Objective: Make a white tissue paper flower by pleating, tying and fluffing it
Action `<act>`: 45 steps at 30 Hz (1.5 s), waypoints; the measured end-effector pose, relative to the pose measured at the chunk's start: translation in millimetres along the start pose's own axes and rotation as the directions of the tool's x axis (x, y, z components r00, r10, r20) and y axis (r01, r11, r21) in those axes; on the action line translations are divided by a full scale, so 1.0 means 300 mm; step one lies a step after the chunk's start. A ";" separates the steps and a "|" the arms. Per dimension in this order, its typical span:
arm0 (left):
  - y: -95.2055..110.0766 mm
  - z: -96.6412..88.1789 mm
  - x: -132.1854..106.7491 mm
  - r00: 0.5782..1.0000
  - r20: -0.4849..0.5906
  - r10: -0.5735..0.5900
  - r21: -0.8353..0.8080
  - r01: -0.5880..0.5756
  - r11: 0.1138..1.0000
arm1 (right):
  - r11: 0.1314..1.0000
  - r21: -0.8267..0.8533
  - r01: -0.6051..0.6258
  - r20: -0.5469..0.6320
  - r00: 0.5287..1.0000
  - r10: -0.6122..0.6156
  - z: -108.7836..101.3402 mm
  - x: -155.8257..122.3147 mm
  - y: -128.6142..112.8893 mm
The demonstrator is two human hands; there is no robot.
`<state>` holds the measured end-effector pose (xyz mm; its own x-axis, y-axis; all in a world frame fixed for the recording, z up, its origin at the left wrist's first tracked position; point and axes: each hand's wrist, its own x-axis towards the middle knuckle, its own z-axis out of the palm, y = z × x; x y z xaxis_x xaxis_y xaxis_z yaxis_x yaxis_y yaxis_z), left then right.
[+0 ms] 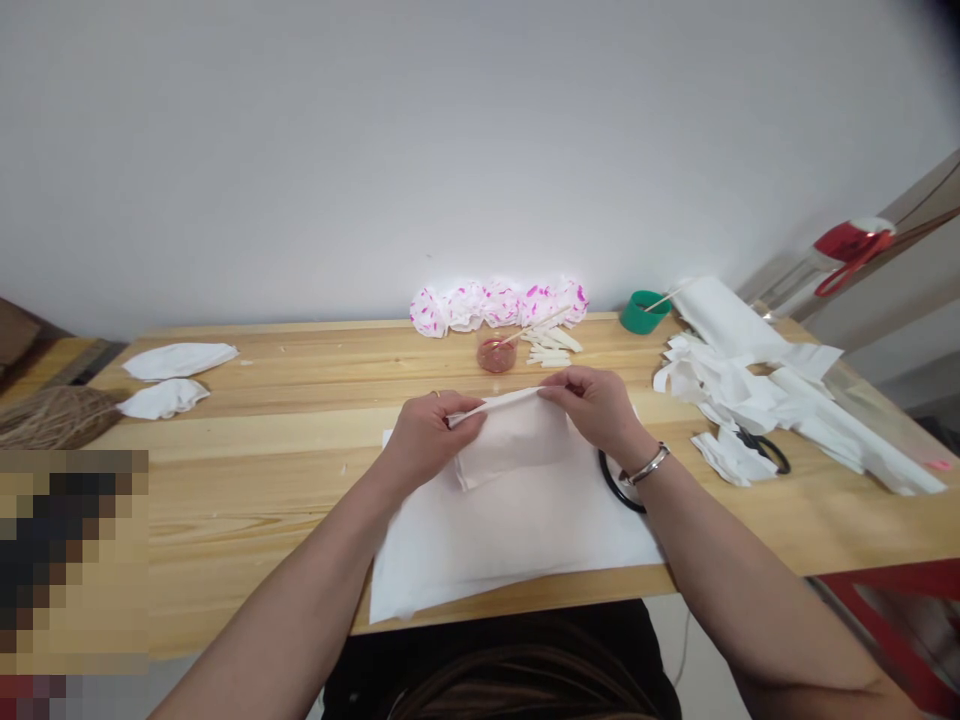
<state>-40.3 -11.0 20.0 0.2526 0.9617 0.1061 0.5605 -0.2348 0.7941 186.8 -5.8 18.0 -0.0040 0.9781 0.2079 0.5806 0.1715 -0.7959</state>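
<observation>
Between my two hands is a folded piece of thin white tissue paper [517, 440], pinched along its far edge. My left hand [427, 437] grips the left corner with thumb and fingers. At the right end of the same edge, my right hand [600, 408] pinches the fold. Beneath lies a larger white sheet [517, 540] spread near the table's front edge. A black loop [611, 490], perhaps a scissors handle, shows beside my right wrist; the rest of it is hidden.
Pink-flecked white tissue rosettes [499, 303] line the wall. Before them stand a small cup of reddish stuff [496, 356] with a stick, and white strips [551, 347]. Rightward are a green cup [645, 314] and white scraps [705, 390]. Leftward lie gathered white pieces [180, 360] and twine [60, 417].
</observation>
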 end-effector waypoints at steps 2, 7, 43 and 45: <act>0.000 -0.002 0.001 1.000 -0.006 -0.014 -0.014 0.014 1.000 | 1.000 0.004 -0.001 0.001 1.000 0.001 0.000 0.001 0.002; 0.007 -0.008 0.000 1.000 -0.005 -0.016 -0.017 0.016 1.000 | 1.000 0.014 -0.012 0.000 1.000 0.012 -0.003 0.003 0.003; 0.014 -0.032 -0.001 0.928 0.103 -0.358 -0.527 0.356 0.771 | 0.939 0.285 -0.191 0.115 0.980 0.165 -0.019 -0.003 -0.034; 0.006 -0.031 -0.001 0.933 0.119 -0.340 -0.578 0.343 0.740 | 0.939 0.285 -0.194 0.096 0.980 0.174 -0.019 -0.002 -0.035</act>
<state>-46.6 -10.4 26.9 0.1386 0.9603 -0.2420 0.0454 0.2380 0.9702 185.4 -8.9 29.5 0.0183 0.9998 0.0108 0.3137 0.0045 -0.9495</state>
